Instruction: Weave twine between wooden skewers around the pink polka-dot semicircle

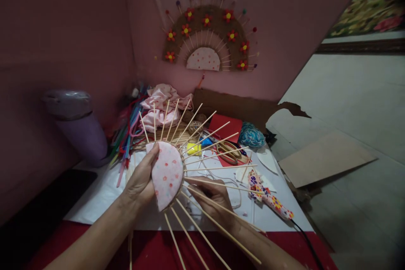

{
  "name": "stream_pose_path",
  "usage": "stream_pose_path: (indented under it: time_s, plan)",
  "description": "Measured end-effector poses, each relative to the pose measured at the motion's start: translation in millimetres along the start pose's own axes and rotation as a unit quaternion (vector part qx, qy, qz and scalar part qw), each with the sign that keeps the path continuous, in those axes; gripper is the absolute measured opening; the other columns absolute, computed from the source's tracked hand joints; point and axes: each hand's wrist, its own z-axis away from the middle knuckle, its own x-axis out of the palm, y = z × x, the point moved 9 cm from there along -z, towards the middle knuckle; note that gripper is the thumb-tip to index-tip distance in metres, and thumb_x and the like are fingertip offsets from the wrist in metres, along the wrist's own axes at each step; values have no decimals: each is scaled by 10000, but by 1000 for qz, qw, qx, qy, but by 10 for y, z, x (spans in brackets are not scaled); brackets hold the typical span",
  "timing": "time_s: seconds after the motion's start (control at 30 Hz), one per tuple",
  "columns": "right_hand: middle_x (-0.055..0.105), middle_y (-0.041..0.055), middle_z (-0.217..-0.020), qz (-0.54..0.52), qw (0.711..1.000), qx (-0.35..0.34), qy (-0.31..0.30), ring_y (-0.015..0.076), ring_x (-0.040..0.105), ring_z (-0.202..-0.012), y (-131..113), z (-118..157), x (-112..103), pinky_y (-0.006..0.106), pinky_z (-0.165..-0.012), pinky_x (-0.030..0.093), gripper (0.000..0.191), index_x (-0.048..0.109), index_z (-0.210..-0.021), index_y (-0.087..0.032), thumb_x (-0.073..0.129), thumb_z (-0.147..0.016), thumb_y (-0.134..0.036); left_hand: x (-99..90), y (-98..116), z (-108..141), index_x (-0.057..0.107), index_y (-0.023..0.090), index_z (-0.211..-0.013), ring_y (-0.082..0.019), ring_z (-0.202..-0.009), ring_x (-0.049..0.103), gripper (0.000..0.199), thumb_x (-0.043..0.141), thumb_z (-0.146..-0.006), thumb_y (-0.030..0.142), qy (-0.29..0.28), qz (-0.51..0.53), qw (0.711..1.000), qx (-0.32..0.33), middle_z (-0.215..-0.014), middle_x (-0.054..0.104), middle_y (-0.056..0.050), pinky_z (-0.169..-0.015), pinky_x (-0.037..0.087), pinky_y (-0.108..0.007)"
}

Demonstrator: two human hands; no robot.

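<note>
My left hand (142, 177) grips a half-circle piece (167, 173) by its straight side, thumb on the front. The piece is covered in pale cloth with small red and pink flowers. Thin wooden sticks (218, 160) fan out from its curved edge, several pointing up, right and toward me. Behind the lower right sticks, my right hand (211, 198) is closed, its fingertips at the curved edge. Sticks cross in front of this hand, so what its fingers pinch cannot be made out.
On the white-covered table (101, 202) lie a flowered glue gun (268, 198) with a cord, scissors (228, 152), blue yarn (251, 135), crumpled pink cloth (161, 101) and pipe cleaners (126, 135). A purple tumbler (79, 126) stands left. Behind hangs a flower-decorated half-round ornament (205, 21).
</note>
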Motion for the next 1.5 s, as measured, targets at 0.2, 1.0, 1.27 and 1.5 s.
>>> stream_pose_path:
  time_s: [0.2,1.0,1.27,1.5]
  plan:
    - [681,43,-808,-17,999,27,15,177,606,-735,22,-11,4,291,-666,477,175,684,-887,-197,575,-766,-261,-43,-36,3,617,146,-774,-164,-596,651,113,560,-771,243,35,-14,999,2,-667,693,-45,-628,531,-294]
    - [667,47,-733,52,994,-61,78,141,600,-625,-109,-39,-173,232,-566,461,119,666,-772,-165,557,-772,-214,72,-210,116,608,73,-831,-234,-627,666,152,515,-718,31,-36,-35,996,-74,-682,700,-117,-652,547,-397]
    - [677,45,-707,68,994,-35,72,156,620,-643,4,-51,-292,231,-577,475,109,663,-794,-171,569,-765,-219,24,-170,110,612,81,-810,-197,-556,654,153,539,-692,16,-18,-49,997,-59,-655,697,-92,-569,552,-327]
    - [686,61,-706,91,992,-59,69,175,639,-672,-66,-34,-279,232,-580,487,101,667,-782,-163,582,-751,-208,37,-177,114,614,80,-799,-218,-561,656,137,541,-693,32,-26,-60,996,-64,-651,696,-104,-573,554,-358]
